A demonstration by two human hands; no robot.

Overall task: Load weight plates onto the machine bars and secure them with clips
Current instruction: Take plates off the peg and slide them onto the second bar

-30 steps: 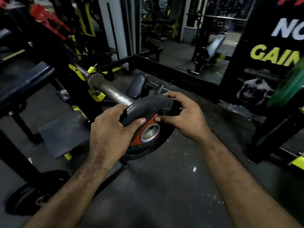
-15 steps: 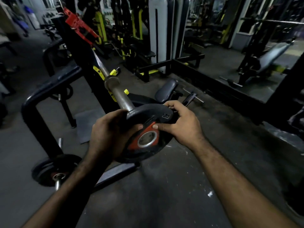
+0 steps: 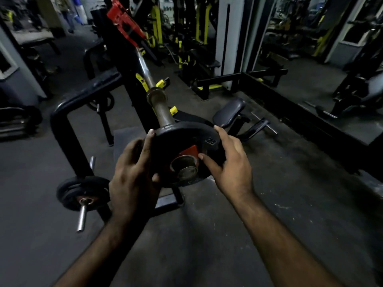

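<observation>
The weight plate (image 3: 182,146) sat on the near end of the bar (image 3: 160,109), the bar's end face showing just through the plate's centre hole. Behind the plate, bare sleeve ran back to a collar (image 3: 156,94), with nothing else loaded on that stretch. Left of the plate, a black frame (image 3: 68,121) rose from the floor (image 3: 207,235), and lower left of it another plate (image 3: 83,193) hung on a short peg. Right of the plate and beyond it lay a padded seat (image 3: 229,112). Below the plate, toward the viewer, the floor lay open and dark, flecked with pale specks.

The left hand (image 3: 132,175) was at the plate's left rim, its fingers (image 3: 148,141) reaching up along the edge, the thumb under the rim. The right hand (image 3: 232,166) was at the right rim, fingers spread and loosely bent, one fingertip on the top edge and the thumb tip on the face beside the hole.

The plate was round and black, with a red panel around its metal-lined hole and a raised number, seemingly 25, near the right edge.
</observation>
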